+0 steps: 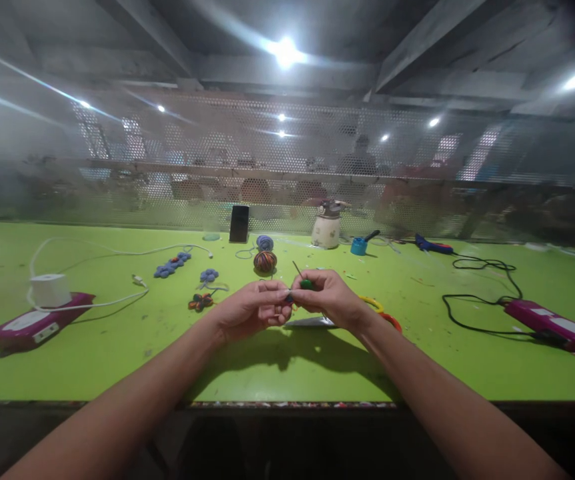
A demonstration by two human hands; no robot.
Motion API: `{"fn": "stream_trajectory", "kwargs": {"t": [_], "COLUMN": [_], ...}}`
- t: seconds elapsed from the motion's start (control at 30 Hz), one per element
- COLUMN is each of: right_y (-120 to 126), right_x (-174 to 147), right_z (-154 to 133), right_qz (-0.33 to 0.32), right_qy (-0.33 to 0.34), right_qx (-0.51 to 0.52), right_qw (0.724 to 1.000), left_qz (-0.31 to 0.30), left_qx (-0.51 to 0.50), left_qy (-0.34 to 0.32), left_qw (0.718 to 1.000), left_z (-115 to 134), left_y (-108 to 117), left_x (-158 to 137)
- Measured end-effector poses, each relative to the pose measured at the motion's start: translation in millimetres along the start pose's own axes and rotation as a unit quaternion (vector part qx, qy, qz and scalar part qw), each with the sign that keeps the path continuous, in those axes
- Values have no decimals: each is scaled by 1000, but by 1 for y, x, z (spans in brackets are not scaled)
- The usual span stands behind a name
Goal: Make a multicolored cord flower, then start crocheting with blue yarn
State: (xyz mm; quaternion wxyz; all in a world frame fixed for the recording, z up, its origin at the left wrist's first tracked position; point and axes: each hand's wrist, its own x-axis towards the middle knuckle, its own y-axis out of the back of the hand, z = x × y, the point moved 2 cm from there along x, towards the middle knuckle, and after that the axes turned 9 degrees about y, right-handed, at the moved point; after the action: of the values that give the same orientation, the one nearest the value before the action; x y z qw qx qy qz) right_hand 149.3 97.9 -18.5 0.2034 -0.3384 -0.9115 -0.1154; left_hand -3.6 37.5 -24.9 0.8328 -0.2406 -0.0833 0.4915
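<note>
My left hand (257, 308) and my right hand (331, 297) meet above the middle of the green table (132, 360). A crochet hook (307, 285) with a green handle is in my right hand, its thin shaft pointing up and left. Pinched in my left fingers is a small piece of dark multicoloured yarn work (288, 299), mostly hidden by both hands. Beyond them lies a multicoloured yarn ball (265, 262), with a blue-grey yarn ball (264, 243) behind it. Scissors (393, 323) with yellow and orange handles lie partly hidden below my right hand.
To the left are a multicoloured crocheted flower (201, 303), a blue-grey flower (209, 275) and a joined flower strip (171, 265). Purple power strips (552, 323) lie at both sides, with cables. A phone (239, 224), jug (326, 231), blue pot (359, 247) and glue gun (433, 245) stand farther back.
</note>
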Motion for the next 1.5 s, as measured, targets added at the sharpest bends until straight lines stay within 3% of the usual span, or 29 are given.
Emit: {"fn": "stream_trajectory", "kwargs": {"t": [0.2,0.43,0.8,1.03,1.5], "right_y": [2,0,-4,-8,-2], "right_x": [-2,-2,-1,-1,5], "right_z": [-2,-10,-10,-11,5], "right_qz": [0,3,-19,3,20], "right_qy": [-16,-36,-24,-21,-33], "right_qx": [29,77,140,177,136], "right_qw": [999,996,990,984,990], "left_qz": [-38,-15,25,1,120], "left_qx": [-16,-23,7,-3,-5], "left_qy": [-35,-75,-79,-89,-135], "left_qw": [999,997,997,996,984], "left_z": [-1,2,2,4,10], "left_y": [0,2,2,-1,2], "left_x": [0,0,-2,-1,2]}}
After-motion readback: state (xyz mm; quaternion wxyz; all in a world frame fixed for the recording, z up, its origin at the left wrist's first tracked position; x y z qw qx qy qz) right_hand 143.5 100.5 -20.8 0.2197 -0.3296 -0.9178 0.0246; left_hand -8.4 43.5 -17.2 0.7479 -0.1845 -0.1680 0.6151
